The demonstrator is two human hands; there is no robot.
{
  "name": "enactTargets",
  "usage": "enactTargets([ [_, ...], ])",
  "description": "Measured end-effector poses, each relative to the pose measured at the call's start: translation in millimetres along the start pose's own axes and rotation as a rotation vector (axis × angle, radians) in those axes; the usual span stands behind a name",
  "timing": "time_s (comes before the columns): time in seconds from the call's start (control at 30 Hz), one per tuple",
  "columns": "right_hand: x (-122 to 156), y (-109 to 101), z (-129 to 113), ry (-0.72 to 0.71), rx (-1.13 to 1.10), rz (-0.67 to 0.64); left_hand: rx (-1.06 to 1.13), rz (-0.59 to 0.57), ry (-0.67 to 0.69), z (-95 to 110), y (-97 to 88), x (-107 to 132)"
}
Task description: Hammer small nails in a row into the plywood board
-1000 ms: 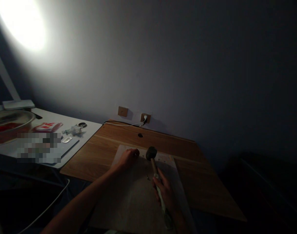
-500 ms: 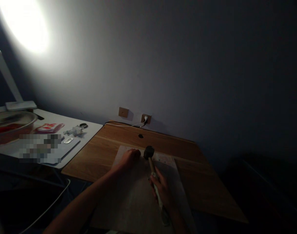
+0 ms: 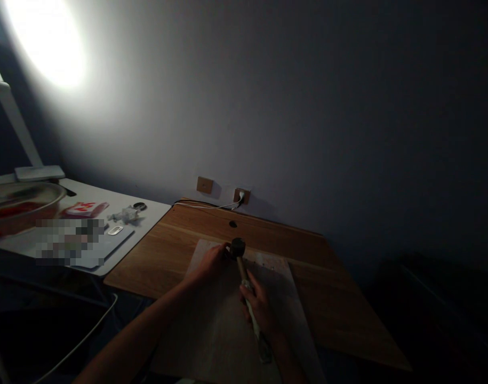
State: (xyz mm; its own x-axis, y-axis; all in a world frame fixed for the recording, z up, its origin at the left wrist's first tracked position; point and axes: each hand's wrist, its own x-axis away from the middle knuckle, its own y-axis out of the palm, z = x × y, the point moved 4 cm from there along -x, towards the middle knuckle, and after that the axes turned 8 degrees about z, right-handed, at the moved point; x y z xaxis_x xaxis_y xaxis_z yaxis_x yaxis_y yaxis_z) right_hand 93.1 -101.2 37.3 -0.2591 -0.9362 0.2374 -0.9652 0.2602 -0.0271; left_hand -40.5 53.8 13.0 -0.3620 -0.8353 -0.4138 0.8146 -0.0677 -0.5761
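Note:
My right hand [image 3: 257, 305] is wrapped round the pale handle of a mallet [image 3: 238, 247], whose dark, thick head points away from me. Under it lies a light wooden board [image 3: 228, 325]. At the board's far left part, my left hand [image 3: 214, 260] has its fingers drawn together right beside the mallet head. Whatever those fingertips pinch is too dark and small to make out. Several small dark dots, perhaps nails or holes, show on the board just right of the mallet head.
The board rests on a brown wooden table [image 3: 319, 288] against the wall. To the left, a white table [image 3: 119, 202] bears a lamp base [image 3: 39, 173], a large clear bowl [image 3: 47, 192], a red-and-white packet [image 3: 86, 208], crumpled plastic [image 3: 126, 214] and a flat scale [image 3: 116, 242]. A plugged-in cable [image 3: 212, 206] runs along the back.
The mallet head has moved left, right up to my left hand's fingertips, and my right hand has shifted slightly left with it. The whole view has drifted a little.

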Motion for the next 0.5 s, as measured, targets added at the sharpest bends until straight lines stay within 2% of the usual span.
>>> enactTargets([
  [0.27,0.2,0.2,1.6,0.008,0.015,0.024,0.001,-0.023,-0.057,-2.3,0.8,-0.7],
  [0.5,2.0,3.4,-3.7,-0.03,0.03,0.001,0.011,-0.024,-0.041,-1.8,0.4,0.1],
])
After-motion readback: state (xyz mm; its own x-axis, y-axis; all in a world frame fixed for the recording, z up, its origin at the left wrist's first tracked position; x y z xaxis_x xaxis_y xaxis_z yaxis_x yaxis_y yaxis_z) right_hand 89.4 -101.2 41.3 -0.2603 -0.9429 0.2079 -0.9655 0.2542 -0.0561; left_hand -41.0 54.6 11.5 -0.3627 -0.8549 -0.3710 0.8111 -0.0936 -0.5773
